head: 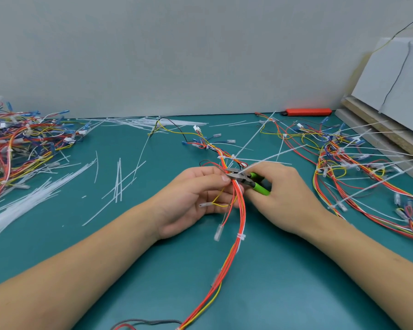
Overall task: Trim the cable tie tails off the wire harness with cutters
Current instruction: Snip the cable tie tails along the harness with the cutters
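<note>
A wire harness (236,236) of red, orange, yellow and white wires runs from the table's near edge up between my hands to the middle of the table. My left hand (191,198) grips the bundle, thumb on top beside the cutter jaws. My right hand (284,194) holds green-handled cutters (248,181), whose metal jaws sit at the bundle on a white cable tie. That tie's long tail (270,158) sticks up and to the right. A trimmed tie (240,236) wraps the bundle lower down.
A pile of harnesses (22,144) lies at the left. Cut white tie tails (45,189) litter the green mat. More harnesses with long tails (358,163) lie at the right. An orange knife (308,112) rests by the wall. White boards (391,91) lean at far right.
</note>
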Action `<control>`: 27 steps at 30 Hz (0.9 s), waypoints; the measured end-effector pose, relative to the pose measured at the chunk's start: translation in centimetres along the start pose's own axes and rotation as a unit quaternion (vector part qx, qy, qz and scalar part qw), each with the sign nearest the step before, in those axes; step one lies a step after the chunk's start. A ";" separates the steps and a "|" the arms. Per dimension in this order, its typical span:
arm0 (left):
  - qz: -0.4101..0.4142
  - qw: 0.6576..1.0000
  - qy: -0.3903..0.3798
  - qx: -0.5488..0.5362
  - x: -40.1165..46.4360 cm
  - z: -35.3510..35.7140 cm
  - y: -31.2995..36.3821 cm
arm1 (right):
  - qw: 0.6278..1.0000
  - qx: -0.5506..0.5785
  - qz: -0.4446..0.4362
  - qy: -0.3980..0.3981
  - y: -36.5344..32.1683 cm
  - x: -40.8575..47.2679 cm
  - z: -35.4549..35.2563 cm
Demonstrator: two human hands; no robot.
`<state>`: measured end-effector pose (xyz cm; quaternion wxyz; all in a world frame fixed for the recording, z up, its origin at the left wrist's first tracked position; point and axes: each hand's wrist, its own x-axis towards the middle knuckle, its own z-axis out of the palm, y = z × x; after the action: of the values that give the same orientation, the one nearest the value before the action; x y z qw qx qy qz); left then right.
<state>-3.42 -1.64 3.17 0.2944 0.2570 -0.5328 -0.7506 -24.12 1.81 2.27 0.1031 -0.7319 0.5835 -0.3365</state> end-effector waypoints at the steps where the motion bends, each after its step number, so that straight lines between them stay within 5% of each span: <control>1: 0.000 1.000 -0.002 0.002 0.0 0.0 0.0 | 1.000 0.009 -0.005 -0.004 0.0 0.0 -0.1; 20: 0.001 1.000 -0.007 0.009 0.5 -1.1 -0.6 | 0.999 -0.014 0.021 -0.023 0.8 0.1 0.5; 27: -0.008 1.000 0.002 -0.010 0.3 -0.9 -0.4 | 0.990 0.108 0.040 0.079 0.5 0.0 -0.2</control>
<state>-3.04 -2.29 2.55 0.2922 0.2593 -0.5225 -0.7579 -24.64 1.72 2.21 0.1484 -0.6633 0.5792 -0.4501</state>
